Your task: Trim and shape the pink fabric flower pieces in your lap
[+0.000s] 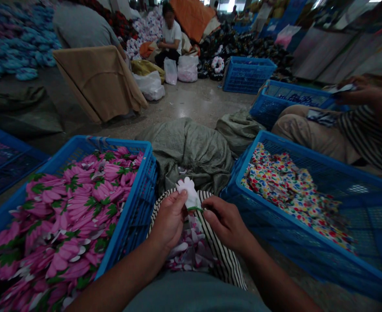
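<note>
My left hand [169,219] pinches a white flower-shaped fabric piece [188,193] with a green edge at its base, held upright over my lap. My right hand [225,221] grips the same piece at its lower right, thumb and fingers closed on it. Below both hands lies a heap of pink and white flower pieces [191,251] on a black-and-white striped cloth [225,260] across my knees. A blue crate [135,216] full of pink flower pieces with green leaves [67,216] stands just left of my left arm.
Right of me a second blue crate [308,260] holds multicoloured dotted fabric pieces [285,182]. A grey-green sack [191,149] lies ahead. A person in a striped top [366,130] sits at right; another sits far back [171,39]. More blue crates [247,73] and bags stand on the floor.
</note>
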The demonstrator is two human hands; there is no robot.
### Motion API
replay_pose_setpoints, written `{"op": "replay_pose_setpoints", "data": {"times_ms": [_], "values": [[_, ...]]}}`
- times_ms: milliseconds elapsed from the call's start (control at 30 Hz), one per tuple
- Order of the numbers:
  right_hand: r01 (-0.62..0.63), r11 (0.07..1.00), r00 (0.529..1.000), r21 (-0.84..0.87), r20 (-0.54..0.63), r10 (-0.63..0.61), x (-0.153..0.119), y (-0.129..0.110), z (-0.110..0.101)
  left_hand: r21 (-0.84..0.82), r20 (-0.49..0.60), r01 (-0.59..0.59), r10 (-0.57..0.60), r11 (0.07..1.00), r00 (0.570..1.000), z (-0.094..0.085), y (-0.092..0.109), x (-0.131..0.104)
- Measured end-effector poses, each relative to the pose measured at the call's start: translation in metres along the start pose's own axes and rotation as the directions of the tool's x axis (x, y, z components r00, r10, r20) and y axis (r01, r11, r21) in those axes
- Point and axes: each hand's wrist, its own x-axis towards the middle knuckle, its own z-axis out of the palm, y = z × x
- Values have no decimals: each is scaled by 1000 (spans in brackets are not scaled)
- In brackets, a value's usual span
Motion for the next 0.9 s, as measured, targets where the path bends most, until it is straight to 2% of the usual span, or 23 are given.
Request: {"op": "replay_pose_setpoints", "data": {"times_ms": [167, 467, 700, 900], "values": [[10, 997, 999, -72, 52, -6, 7, 0, 0, 37, 16, -24, 23, 999, 1000, 3, 0, -1], [22, 997, 997, -68, 74, -17, 6, -4, -3, 28, -6, 18, -17, 999, 1000, 6, -1, -1], [16, 999, 1000, -46, 12, -15, 5, -1, -6, 26, 6, 19, -19, 999, 1000, 6, -2, -1], [57, 995, 996, -84, 79, -50, 5, -4, -6, 12, 19, 12, -12, 1000, 1000, 5, -4, -2]]}}
